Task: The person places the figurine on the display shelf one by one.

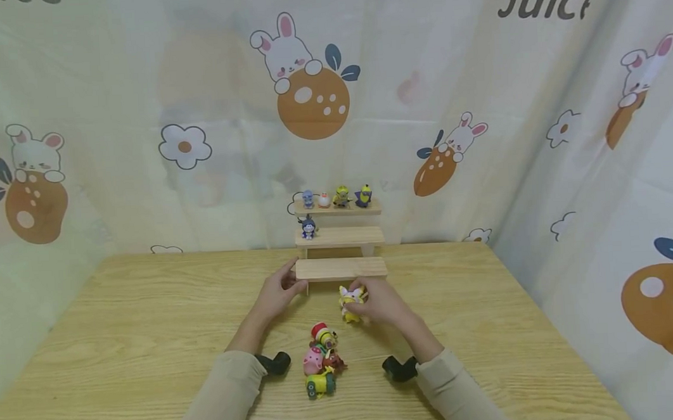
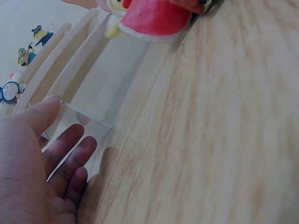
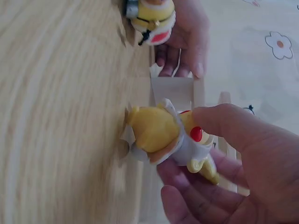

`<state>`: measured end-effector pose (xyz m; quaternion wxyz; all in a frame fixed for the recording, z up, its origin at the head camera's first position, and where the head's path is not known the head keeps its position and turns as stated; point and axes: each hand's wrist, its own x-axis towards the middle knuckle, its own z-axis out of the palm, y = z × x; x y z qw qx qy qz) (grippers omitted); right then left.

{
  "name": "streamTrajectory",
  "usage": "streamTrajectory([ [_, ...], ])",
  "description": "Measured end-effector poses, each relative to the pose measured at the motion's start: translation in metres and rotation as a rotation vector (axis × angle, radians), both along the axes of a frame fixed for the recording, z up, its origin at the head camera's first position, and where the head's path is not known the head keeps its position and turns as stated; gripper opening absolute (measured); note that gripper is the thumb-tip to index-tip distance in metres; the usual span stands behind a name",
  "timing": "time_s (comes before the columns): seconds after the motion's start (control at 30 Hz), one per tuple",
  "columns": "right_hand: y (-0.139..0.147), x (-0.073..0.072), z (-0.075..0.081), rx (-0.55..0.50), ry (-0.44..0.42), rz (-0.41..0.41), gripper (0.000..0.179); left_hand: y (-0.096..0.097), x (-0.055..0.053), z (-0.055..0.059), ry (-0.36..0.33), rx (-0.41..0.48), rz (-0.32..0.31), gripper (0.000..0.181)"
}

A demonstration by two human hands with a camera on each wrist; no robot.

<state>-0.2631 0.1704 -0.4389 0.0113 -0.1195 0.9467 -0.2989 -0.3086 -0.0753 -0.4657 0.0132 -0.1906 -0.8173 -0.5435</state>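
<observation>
My right hand point(image 1: 384, 301) pinches a yellow toy figurine point(image 1: 349, 303) with white ears and white clothing, just in front of the lowest step. In the right wrist view the figurine point(image 3: 156, 128) tilts sideways between thumb and fingers, a red spot showing near the thumb. My left hand point(image 1: 277, 294) rests at the left end of the wooden stepped display stand point(image 1: 339, 269). Its thumb touches the lowest step's edge, and the fingers lie loosely bent by the pale side panel point(image 2: 77, 122).
Several figurines stand on the top step point(image 1: 371, 211); a dark blue-hooded one point(image 1: 308, 227) is on the middle step's left. Between my forearms lies a toy cluster: a red-hatted figurine point(image 1: 323, 334), a pink one point(image 1: 313, 361), and a yellow-green one point(image 1: 320, 384). A printed curtain point(image 1: 227, 196) hangs behind.
</observation>
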Motion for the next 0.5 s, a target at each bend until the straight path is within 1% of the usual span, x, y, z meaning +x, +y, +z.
streamTrajectory([
  [0.03,0.001,-0.001,0.001,-0.006,0.001,0.012,0.032,0.000,0.003,0.003,0.005,-0.005,-0.003,0.063],
  [0.1,0.003,-0.002,0.001,-0.009,0.008,0.040,0.033,-0.001,0.004,0.005,0.002,-0.002,-0.002,0.063],
  [0.23,0.006,-0.005,0.002,-0.032,0.017,0.108,0.036,-0.001,0.005,0.005,0.004,0.005,-0.001,0.063],
  [0.37,0.011,-0.007,0.003,-0.018,0.019,0.184,0.040,0.000,0.005,0.006,0.008,-0.003,0.006,0.062],
  [0.43,0.014,-0.008,0.003,-0.009,0.009,0.211,0.041,0.000,0.004,0.005,0.007,-0.008,0.007,0.062],
  [0.5,0.017,-0.009,0.003,0.002,0.000,0.221,0.041,0.000,0.003,0.005,0.007,-0.011,0.007,0.062],
])
